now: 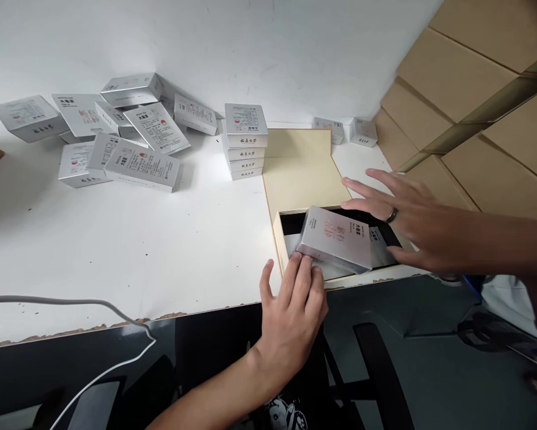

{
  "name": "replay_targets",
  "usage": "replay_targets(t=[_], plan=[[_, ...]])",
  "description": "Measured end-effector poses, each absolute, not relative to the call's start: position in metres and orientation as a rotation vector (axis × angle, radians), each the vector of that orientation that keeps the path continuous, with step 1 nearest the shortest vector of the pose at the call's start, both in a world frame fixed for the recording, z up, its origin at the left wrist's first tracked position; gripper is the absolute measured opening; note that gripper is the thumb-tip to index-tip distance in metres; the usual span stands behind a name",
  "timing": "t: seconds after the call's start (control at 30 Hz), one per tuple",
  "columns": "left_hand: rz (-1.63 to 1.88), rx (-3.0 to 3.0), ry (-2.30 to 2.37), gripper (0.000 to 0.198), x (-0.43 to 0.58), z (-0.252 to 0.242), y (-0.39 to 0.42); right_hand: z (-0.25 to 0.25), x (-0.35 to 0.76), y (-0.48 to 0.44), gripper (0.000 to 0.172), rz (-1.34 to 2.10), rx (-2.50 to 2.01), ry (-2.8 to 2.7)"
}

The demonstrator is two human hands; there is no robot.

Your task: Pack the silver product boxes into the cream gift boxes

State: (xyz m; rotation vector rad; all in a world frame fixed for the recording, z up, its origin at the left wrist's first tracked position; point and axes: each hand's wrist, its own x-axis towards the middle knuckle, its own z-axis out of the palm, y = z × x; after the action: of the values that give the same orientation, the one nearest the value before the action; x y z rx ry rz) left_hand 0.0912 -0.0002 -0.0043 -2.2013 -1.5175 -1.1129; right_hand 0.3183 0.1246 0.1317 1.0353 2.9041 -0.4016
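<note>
A silver small carton (337, 236) with red and black print lies tilted across the top of an open cream gift box (277, 236). My left hand (295, 307) has its fingertips against the carton's near left corner, the thumb held apart. Over the right end of the gift box, my right hand (400, 215) is spread open, a dark ring on one finger, with nothing in its grasp. Part of another silver carton (380, 245) shows inside the dark-lined box beneath the tilted one. The gift box's cream lid (301, 161) lies folded back on the table.
Several silver cartons stand in a stack (245, 140) left of the lid. A loose pile of cartons (143, 170) lies farther left, and two more cartons (363, 131) sit by the wall. Brown cardboard boxes (460, 65) rise at right. A white cable (111, 304) crosses the table edge.
</note>
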Motion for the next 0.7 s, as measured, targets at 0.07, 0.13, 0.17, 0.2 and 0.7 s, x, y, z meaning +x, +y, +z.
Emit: replay_targets(t=[0.07, 0.13, 0.17, 0.2, 0.7], plan=[[-1.126, -2.205, -1.513, 0.023, 0.092, -0.006, 0.0, 0.134, 0.329, 0.129, 0.077, -0.486, 1.168, 2.788], [-1.141, -2.201, -1.518, 0.023, 0.092, -0.007, 0.0, 0.134, 0.324, 0.126, 0.081, -0.62, 1.321, 2.654], [-1.146, -2.2, -1.514, 0.024, 0.093, -0.008, 0.0, 0.133, 0.316, 0.123, 0.086, -0.638, 1.388, 2.626], [-1.147, -2.197, -1.508, 0.024, 0.093, -0.008, 0.0, 0.131, 0.307, 0.119, 0.09, -0.624, 1.419, 2.641], [-0.984, -2.184, -1.658, 0.02, 0.09, 0.01, -0.004, 0.115, 0.313, 0.117, 0.065, -0.528, 1.119, 2.62]])
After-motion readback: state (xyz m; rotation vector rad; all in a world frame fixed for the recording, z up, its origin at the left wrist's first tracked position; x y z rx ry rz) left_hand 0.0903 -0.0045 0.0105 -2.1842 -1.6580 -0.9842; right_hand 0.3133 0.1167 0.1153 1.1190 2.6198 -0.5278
